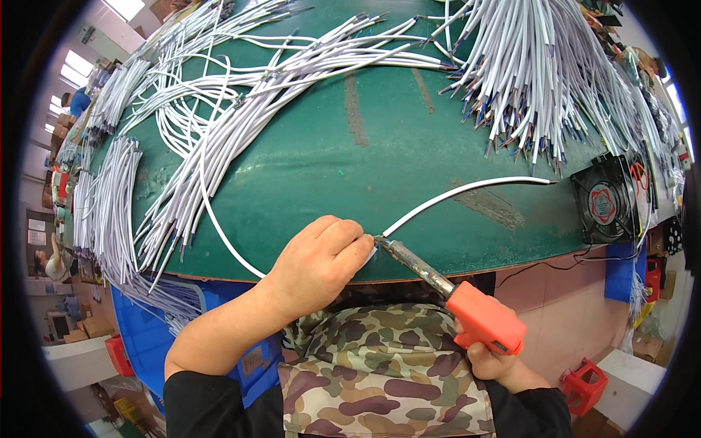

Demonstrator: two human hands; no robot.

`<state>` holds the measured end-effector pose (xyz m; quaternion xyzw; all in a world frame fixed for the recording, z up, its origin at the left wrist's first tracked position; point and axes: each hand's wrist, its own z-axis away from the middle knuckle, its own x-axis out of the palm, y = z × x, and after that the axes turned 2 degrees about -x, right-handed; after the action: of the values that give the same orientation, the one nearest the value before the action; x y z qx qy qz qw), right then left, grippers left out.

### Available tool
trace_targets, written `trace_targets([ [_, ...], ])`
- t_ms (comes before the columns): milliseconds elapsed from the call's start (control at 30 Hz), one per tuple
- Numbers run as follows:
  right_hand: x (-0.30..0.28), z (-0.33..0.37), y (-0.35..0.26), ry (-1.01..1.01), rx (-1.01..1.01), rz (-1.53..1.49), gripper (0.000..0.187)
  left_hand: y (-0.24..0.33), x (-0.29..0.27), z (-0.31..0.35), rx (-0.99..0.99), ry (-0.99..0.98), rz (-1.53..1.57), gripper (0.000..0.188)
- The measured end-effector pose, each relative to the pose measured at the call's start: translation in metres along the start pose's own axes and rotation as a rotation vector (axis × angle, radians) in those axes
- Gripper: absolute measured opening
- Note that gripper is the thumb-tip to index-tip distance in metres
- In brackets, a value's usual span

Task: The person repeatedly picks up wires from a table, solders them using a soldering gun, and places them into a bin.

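Observation:
My left hand (321, 263) is closed in a pinch at the near edge of the green table. Its fingertips hold the end of a white cable (453, 193), which curves off to the right across the tabletop. Another white cable (219, 228) runs from the left and passes under this hand. Wrapped round the red handle of a soldering gun (488, 320) is my right hand (493, 361). The gun's metal barrel points up and left, its tip right at my left fingertips. The fingers hide the exact joint there.
Long white cables (241, 124) lie bundled across the left and back. A thick pile of cut cables (526, 80) with bare coloured ends covers the back right. A black fan (604, 203) stands at the right edge. Below the table are a blue bin (142, 339) and a red stool (584, 387).

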<state>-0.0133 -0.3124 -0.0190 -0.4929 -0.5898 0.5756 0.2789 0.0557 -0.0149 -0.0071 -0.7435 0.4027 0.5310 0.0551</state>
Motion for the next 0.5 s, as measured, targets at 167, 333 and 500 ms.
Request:
trace_targets([
  [167, -0.002, 0.0, 0.003, -0.016, -0.045, 0.035, 0.02, 0.0, 0.0, 0.0, 0.001, 0.006, -0.009, 0.025],
  [333, -0.005, 0.013, -0.004, 0.025, 0.054, -0.03, 0.018, 0.001, 0.0, 0.0, -0.009, 0.008, -0.005, 0.025],
  [500, -0.009, 0.02, -0.005, 0.013, 0.148, -0.051, 0.025, 0.001, 0.0, 0.0, -0.011, 0.005, -0.01, 0.024],
])
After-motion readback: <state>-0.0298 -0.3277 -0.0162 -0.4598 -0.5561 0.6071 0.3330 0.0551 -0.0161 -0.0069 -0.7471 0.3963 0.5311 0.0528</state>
